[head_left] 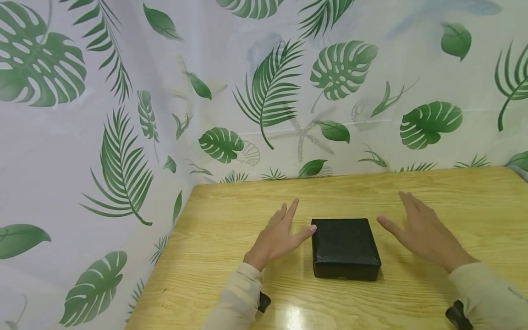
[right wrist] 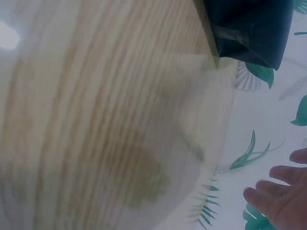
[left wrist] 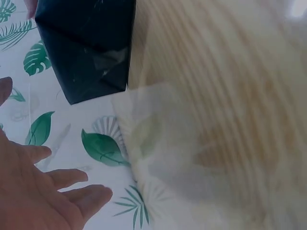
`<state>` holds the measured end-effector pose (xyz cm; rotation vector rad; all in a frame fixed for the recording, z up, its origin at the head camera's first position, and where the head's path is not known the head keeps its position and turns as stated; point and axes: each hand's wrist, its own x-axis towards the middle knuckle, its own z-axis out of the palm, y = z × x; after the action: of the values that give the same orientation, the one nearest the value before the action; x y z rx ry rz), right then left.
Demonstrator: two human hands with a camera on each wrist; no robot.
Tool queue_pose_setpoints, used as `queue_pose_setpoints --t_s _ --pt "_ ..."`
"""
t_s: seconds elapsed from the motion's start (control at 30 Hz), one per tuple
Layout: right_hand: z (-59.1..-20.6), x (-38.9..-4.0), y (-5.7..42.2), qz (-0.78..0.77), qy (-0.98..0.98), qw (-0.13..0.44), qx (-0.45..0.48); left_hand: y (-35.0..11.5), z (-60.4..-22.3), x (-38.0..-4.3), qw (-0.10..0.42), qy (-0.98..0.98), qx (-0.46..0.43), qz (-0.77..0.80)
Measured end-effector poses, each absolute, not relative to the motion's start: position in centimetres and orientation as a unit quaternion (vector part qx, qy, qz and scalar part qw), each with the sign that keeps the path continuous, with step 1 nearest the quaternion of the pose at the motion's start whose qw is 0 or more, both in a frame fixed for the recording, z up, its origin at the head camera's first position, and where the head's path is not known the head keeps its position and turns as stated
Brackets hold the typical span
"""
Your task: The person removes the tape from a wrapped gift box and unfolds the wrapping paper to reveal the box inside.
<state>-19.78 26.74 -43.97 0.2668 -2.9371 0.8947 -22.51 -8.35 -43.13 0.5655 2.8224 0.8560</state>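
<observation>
A black box [head_left: 345, 243], wrapped in dark paper or film with folded ends, sits on the wooden table between the two hands. Left of it is my left hand [head_left: 277, 238], fingers extended, its thumb tip overlapping the box's upper left edge in the head view. On the other side my right hand [head_left: 425, 231] is held with straight fingers, a gap between its thumb and the box. The left wrist view has the box [left wrist: 88, 48] at the top and the left hand [left wrist: 41, 196] low at the left. Taped folds show on the box [right wrist: 249, 31] in the right wrist view.
The table [head_left: 198, 256] has a pale wood grain and a glossy light reflection near its front. A white curtain [head_left: 280, 151] printed with green leaves hangs along the back and left of the table. Dark straps [head_left: 264, 302] sit at both wrists.
</observation>
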Motion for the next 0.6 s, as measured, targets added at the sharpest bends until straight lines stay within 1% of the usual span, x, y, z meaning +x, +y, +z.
queue_pose_setpoints --t_s 0.17,0.37,0.47,0.6 --pt "-44.6 -19.5 26.2 0.337 -0.937 -0.016 0.091 -7.5 -44.0 -22.0 0.099 0.911 0.195 0.350" --pt "-45.3 -19.0 25.4 0.380 -0.919 -0.047 0.089 -6.8 -44.7 -21.0 0.151 0.878 0.181 0.416" --pt "-45.6 -18.6 25.1 0.403 -0.909 -0.065 0.079 -6.5 -44.8 -20.7 0.163 0.865 0.177 0.440" --pt "-45.7 -18.0 24.8 0.475 -0.871 -0.104 0.064 -6.1 -45.0 -20.4 0.168 0.852 0.165 0.469"
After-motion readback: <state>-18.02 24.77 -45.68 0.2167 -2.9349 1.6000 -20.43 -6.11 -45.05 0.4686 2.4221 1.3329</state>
